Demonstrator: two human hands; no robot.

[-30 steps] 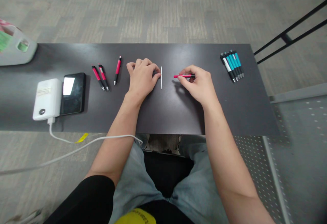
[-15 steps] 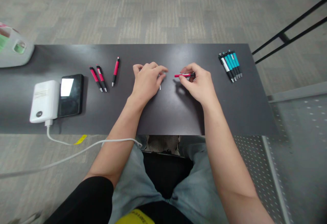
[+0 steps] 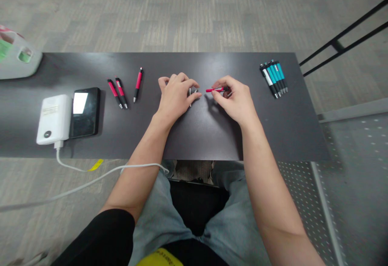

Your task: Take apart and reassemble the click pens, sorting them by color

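Note:
My right hand [image 3: 235, 96] pinches a red pen barrel [image 3: 214, 90], its black end tucked among the fingers and its red end pointing at my left hand. My left hand [image 3: 176, 94] is curled over the table, thumb and forefinger closed around a small silvery piece [image 3: 196, 91] that is partly hidden. A thin white stick [image 3: 190, 103] shows just beneath that thumb. Between the two hands is a narrow gap. To the left lie whole red-and-black pens: a single one [image 3: 138, 85] and a pair [image 3: 118, 93] side by side.
Several teal-and-black pens [image 3: 275, 76], one with a white barrel, lie in a row at the right of the dark table [image 3: 206, 140]. At left are a white power bank [image 3: 53, 118] with a cable, a black device [image 3: 85, 114] and a white plastic container [image 3: 21, 66].
My left thumb has shifted slightly right, showing more of the silvery piece and white stick. The red barrel in my right hand has moved a little left.

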